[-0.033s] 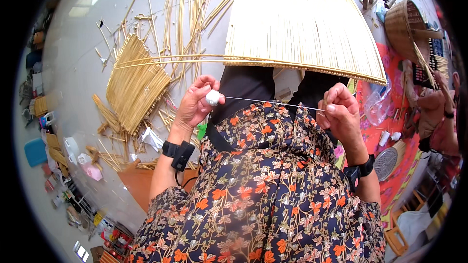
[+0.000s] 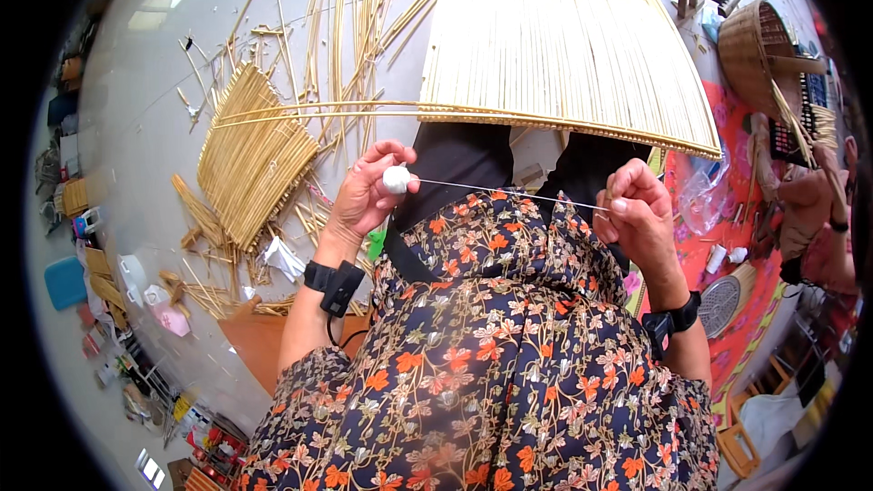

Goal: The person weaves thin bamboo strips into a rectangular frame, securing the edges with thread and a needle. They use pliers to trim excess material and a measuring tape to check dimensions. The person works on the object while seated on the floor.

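Thread (image 2: pixel 455 185) is held taut, stretched across the front of the body between two hands. Its white ball (image 2: pixel 396 179) is pinched between the thumb and fingers of the left hand (image 2: pixel 366 195), while the thread's far part is gripped by the curled fingers of the right hand (image 2: pixel 639 209). Almost nothing has been changed since the moment just before: only the right hand appears to have been shifted very slightly outward, and the line is still kept straight. By that, the drawing-out of thread is judged to be the step in hand, with very little added to it.

Beyond the hands, the near edge of a large slatted panel (image 2: pixel 564 45) is seen over the knees, untouched by either hand. Two long canes (image 2: pixel 364 108) are extended leftward along that edge, across a smaller panel (image 2: pixel 255 159). Loose sticks (image 2: pixel 338 23) are scattered on the floor (image 2: pixel 173 64). Farther right, a basket (image 2: pixel 747 41) can be seen, near a red cloth (image 2: pixel 688 259).
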Demonstrator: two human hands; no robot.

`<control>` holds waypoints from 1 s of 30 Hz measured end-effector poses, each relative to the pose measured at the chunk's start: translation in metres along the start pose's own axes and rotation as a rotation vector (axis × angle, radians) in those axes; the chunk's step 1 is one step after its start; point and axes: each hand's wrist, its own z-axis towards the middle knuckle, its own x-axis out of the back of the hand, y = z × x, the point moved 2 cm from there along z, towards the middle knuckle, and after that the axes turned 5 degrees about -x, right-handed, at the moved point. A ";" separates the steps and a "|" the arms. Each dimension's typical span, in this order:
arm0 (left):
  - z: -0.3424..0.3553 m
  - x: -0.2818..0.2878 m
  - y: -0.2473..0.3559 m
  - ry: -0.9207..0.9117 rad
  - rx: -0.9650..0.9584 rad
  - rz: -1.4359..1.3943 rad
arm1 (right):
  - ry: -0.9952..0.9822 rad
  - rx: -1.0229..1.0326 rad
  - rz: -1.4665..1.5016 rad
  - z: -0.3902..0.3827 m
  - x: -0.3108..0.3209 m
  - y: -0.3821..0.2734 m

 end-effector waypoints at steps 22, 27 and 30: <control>0.004 0.190 -0.007 0.483 -0.090 -0.078 | 0.387 0.140 0.183 -0.076 0.166 -0.045; 0.011 0.205 -0.003 0.414 -0.048 -0.113 | 0.573 0.171 0.251 -0.117 0.215 -0.046; 0.019 0.204 -0.020 0.519 -0.032 0.006 | 0.477 0.046 0.065 -0.124 0.222 -0.046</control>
